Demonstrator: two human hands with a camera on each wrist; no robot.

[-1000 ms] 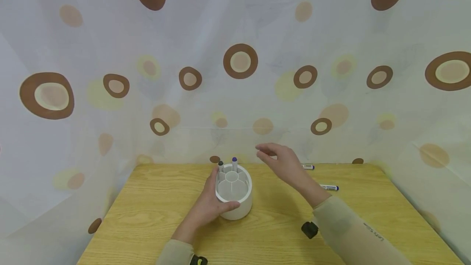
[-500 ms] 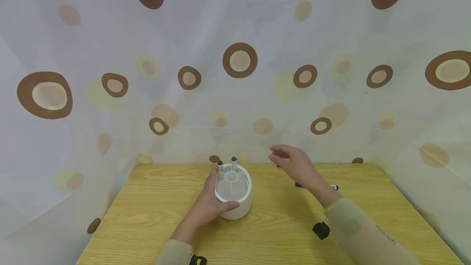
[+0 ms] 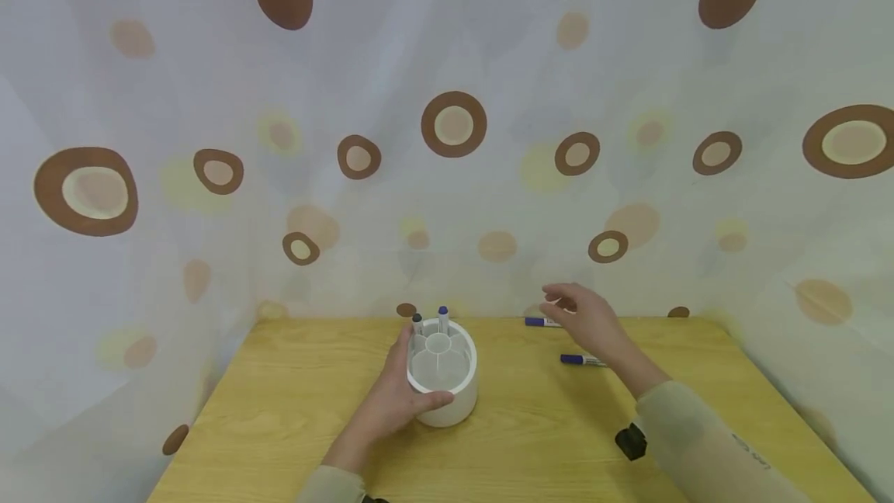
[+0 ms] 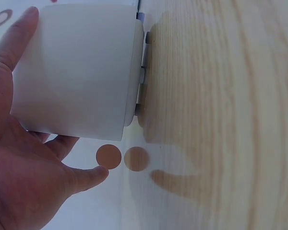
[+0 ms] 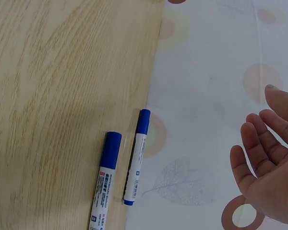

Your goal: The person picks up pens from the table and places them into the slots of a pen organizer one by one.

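A white round pen holder (image 3: pixel 457 408) with several compartments stands on the table, and my left hand (image 3: pixel 393 404) grips its left side, the thumb across the front. In the left wrist view its smooth wall (image 4: pixel 77 72) lies between thumb and fingers. Two markers stand upright in the rear compartments, a dark-capped marker (image 3: pixel 417 321) and a blue-capped marker (image 3: pixel 443 315). My right hand (image 3: pixel 590 324), fingers loosely bent and holding nothing, hovers above two lying blue-capped markers. The right wrist view shows the thicker marker (image 5: pixel 104 184) and the slimmer marker (image 5: pixel 136 160) side by side.
The wooden table (image 3: pixel 293 386) ends at a hanging sheet (image 3: pixel 377 208) with brown and yellow spots, which also runs along both sides. The slimmer marker lies close to this back edge.
My right hand has moved rightward, away from the pen holder, uncovering the blue caps of the two lying markers. The left hand and the pen holder have stayed in place.
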